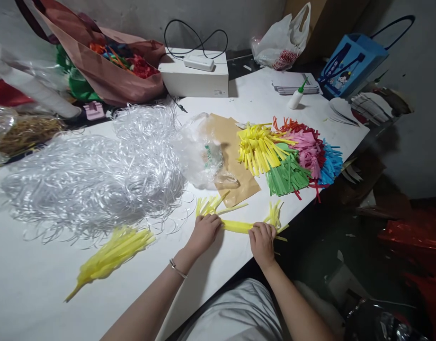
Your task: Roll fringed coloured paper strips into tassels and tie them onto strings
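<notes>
A strip of yellow fringed paper [236,226] lies stretched between my two hands near the table's front edge. My left hand [207,229] is closed on its left part, and cut fringe fans out beyond the fingers. At the other end my right hand [262,240] grips the strip, with more fringe sticking up past the knuckles. The fingertips of both hands are partly hidden. To the left rests a yellow paper tassel [113,258], its twisted end toward the lower left. Beyond my hands is a brown paper sheet [234,163] under a clear plastic bag [201,154].
Fringed paper bundles in yellow [260,147], green [289,174], pink [306,149] and blue [331,161] lie at the right edge. A heap of white plastic string [97,175] covers the left. A glue bottle [296,98], white box [194,78] and blue gift bag [352,64] stand behind.
</notes>
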Demonstrator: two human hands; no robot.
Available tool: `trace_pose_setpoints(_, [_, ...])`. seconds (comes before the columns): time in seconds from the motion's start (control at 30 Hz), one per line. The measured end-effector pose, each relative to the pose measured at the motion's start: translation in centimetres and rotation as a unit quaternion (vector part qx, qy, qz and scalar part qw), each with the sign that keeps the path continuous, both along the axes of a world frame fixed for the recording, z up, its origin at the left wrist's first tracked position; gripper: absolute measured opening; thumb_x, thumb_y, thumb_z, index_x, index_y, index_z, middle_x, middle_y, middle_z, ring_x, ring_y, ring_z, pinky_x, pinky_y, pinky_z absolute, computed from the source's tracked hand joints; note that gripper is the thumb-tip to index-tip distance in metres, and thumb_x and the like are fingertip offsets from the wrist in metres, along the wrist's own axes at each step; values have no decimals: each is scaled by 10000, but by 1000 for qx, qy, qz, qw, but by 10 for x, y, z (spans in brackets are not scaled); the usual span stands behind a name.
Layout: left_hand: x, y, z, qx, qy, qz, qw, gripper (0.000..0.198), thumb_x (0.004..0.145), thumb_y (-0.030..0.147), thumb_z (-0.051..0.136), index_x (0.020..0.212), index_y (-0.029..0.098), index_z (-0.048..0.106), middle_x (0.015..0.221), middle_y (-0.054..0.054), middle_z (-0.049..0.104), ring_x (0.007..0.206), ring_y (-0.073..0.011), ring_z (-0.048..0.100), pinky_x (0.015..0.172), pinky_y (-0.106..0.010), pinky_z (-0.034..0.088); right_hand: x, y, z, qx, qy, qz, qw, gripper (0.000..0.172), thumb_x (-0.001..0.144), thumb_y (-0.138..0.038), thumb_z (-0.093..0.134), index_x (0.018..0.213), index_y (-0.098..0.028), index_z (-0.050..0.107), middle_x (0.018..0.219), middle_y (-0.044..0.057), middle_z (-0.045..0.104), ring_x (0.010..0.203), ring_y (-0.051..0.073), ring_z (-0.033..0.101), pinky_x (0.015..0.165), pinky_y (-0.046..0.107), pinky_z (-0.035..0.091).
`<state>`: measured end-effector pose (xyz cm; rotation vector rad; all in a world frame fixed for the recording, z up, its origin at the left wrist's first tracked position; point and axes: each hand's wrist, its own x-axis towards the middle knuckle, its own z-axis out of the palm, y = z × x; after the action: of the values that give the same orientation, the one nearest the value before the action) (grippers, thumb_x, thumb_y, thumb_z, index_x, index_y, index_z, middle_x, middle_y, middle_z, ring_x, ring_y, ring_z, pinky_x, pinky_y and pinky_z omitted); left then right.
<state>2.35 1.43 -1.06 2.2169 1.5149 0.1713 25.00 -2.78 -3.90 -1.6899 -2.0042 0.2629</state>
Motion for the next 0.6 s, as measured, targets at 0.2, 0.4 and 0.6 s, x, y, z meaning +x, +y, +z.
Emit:
trace_pose_setpoints(0.2, [14, 8, -3, -5, 37, 54, 998, 319, 967, 285, 359, 809, 193, 620, 838, -59, 667, 830, -230, 610, 731, -373, 334, -5, 9, 2, -37, -68, -43, 996, 141, 941, -235, 477, 856, -202, 585, 948, 91, 604, 920, 264, 494, 869, 429, 310])
trace_pose_setpoints(0.4, [23, 12, 1, -9, 78, 72, 994, 259, 920, 224, 407, 811, 186, 639, 831, -80, 678, 808, -255, 625, 711, -383, 322, -6, 16, 4, -38, -73, -63, 995, 158, 939, -245, 503, 803, -205, 574, 907, 82, 605, 872, 257, 496, 823, 417, 314])
trace_pose_setpoints(0.6, [28, 11, -1, 1, 97, 73, 993, 218, 897, 210, 433, 804, 178, 628, 818, -80, 666, 802, -257, 605, 710, -386, 314, -10, 15, 7, 49, -30, 10, 998, 130, 946, -189, 512, 880, -223, 619, 937, 42, 642, 951, 207, 530, 968, 436, 247])
